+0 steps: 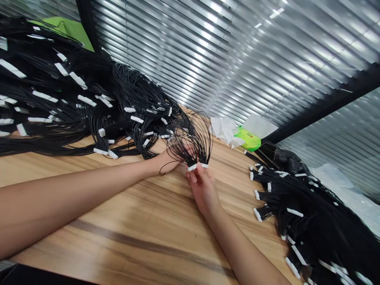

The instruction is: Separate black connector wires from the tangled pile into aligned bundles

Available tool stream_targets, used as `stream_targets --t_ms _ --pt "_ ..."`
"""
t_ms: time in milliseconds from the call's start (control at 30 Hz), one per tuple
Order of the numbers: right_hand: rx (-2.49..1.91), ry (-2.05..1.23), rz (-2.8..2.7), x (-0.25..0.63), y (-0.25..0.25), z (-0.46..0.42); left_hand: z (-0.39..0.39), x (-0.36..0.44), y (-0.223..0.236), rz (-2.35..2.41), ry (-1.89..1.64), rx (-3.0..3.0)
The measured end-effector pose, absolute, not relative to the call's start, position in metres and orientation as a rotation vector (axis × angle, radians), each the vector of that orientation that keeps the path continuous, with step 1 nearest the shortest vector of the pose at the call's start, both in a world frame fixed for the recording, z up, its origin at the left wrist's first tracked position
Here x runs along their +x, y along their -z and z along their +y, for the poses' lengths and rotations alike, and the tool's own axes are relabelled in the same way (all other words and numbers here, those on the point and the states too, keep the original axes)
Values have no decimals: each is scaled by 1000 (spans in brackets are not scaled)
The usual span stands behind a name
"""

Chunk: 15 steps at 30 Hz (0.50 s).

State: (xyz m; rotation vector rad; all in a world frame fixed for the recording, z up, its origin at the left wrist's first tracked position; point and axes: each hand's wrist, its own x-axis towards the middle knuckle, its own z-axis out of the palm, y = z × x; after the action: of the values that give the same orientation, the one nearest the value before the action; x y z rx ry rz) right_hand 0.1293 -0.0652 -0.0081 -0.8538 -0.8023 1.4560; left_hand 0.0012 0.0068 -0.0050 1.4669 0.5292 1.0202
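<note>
The right hand (202, 191) pinches two white plastic connectors (192, 167) in a narrow grip between thumb and fingers, and a fanned bundle of thin black wires (190, 138) rises from them. The left hand (170, 163) sits just behind that bundle, its fingers (184, 151) in among the wires; whether they close on any cannot be told. The bundle is held just above a wood-grain tabletop (118, 221), between two heaped piles of black wire harnesses, each tipped with white connectors too many to count. The left pile (80, 107) nearly touches the left wrist, and the right pile (299, 213) lies well beside the right hand. Beyond the bundle are one crumpled white tissue (225, 130) and one green packet (247, 138), whose small print is too small to read. A black bag (286, 158) sits behind the right pile, and slatted metal blinds (237, 51) fill the background.
</note>
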Motion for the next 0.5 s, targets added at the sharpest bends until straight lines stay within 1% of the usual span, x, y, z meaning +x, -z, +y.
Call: stream_targets --t_ms 300,500 --pt "-868 -1454 -819 129 11 -66 17 -1 10 542 -950 1435" --pt "-837 -1474 -859 129 10 -68 15 -5 1 525 -849 1488"
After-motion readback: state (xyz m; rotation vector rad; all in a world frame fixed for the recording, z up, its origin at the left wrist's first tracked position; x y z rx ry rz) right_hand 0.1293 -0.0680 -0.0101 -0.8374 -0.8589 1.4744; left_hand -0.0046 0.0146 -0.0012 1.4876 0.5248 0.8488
